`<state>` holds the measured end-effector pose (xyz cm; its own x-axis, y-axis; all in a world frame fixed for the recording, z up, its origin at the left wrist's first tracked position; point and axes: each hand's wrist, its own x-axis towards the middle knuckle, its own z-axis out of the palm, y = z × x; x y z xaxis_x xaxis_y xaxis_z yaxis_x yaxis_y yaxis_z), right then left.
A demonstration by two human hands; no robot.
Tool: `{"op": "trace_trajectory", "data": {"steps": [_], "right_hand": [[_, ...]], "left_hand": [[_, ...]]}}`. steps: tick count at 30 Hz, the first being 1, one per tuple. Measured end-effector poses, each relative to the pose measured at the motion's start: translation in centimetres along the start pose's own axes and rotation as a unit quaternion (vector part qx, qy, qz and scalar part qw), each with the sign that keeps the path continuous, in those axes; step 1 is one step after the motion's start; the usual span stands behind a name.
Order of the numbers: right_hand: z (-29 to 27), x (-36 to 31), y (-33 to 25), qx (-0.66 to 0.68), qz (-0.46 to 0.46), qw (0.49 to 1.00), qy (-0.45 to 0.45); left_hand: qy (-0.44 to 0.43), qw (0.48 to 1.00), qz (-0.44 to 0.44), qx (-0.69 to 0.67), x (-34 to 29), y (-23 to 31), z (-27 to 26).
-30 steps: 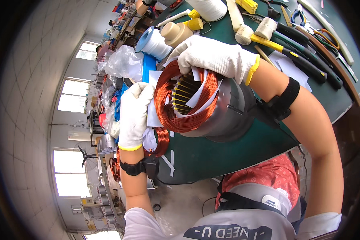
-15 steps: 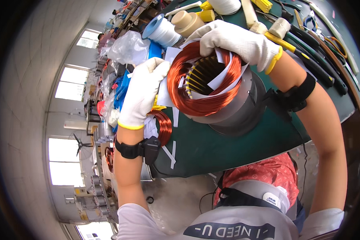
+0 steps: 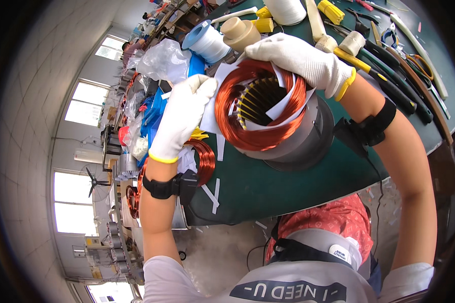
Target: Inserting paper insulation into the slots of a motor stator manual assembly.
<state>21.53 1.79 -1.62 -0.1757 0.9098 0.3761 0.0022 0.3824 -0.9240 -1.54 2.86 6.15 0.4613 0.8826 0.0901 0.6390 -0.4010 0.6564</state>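
Note:
A motor stator [image 3: 301, 144] in a grey metal housing stands on the green table in front of me. Its thick ring of copper winding [image 3: 260, 139] faces up, with yellow-edged slots inside. White insulating paper [image 3: 211, 113] sticks out at the left, and another piece of paper [image 3: 283, 103] lies inside the ring. My left hand [image 3: 184, 111], in a white glove, is closed in a pinch at the edge of the left paper. My gloved right hand [image 3: 303, 60] curls over the far side of the winding; its fingertips are partly hidden.
A loose copper coil [image 3: 206, 160] and paper strips [image 3: 215, 194] lie at left. Behind the stator stand a blue-flanged spool [image 3: 205, 40], a beige stepped cylinder [image 3: 240, 34] and a white spool [image 3: 286, 10]. Mallets [image 3: 352, 43] and black-handled tools [image 3: 397, 96] crowd the right.
My right fingers have shifted from over the winding near its opening to its outer far edge. My left hand keeps its pinch. The whole view has moved slightly.

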Motion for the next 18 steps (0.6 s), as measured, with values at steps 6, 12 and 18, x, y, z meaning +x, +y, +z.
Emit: {"op": "trace_trajectory", "data": {"steps": [6,12,18], "right_hand": [[-0.2,1.0,0.2,-0.303,-0.284,0.909,0.034],[-0.6,0.4,1.1,-0.112,-0.120,0.986,-0.043],[-1.1,1.3,0.8,-0.331,-0.289,0.898,-0.026]], "left_hand": [[-0.016,0.989,0.095,0.115,1.5,1.4,-0.2],[-0.036,0.996,0.052,0.067,1.3,0.2,-0.1],[0.027,0.972,0.183,0.143,1.8,-0.4,0.0]]}}
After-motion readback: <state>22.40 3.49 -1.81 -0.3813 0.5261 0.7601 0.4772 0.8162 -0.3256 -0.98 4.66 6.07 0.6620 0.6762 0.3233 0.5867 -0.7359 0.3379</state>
